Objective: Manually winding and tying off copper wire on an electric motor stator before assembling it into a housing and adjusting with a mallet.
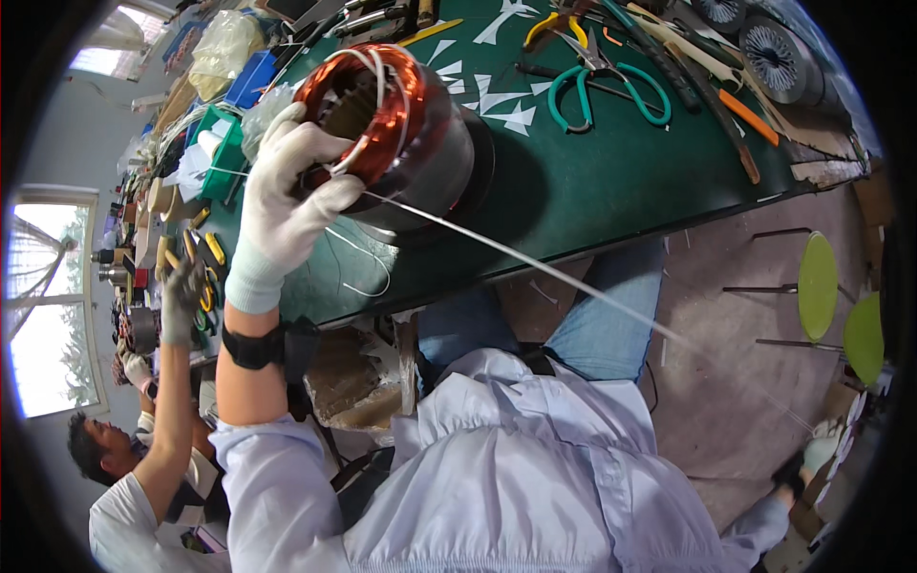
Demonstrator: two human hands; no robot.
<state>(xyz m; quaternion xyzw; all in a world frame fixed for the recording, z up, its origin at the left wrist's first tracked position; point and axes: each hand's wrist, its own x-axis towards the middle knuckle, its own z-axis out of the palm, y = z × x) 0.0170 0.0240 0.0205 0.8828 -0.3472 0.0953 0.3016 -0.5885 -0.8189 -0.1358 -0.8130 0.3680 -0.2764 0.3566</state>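
Observation:
A motor stator [441, 158] with a grey metal body and copper windings [409, 95] lies tilted on the green bench. White cord [516, 250] is laced around the windings. My left hand [287, 186], in a white glove, is at the near left rim of the windings, its thumb and fingers closed around the cord there. From that spot the cord runs taut down to the right, blurring towards its far end. My right hand [821, 447], gloved too, is stretched far out at the right edge, closed on the cord; its fingers are small in the picture.
Teal-handled scissors [611, 91], yellow-handled pliers [559, 29] and white paper scraps [506, 100] lie on the bench [611, 205]. A green bin [227, 153] stands left. Green stools [817, 286] are on the right. A co-worker [143, 458] works at the left.

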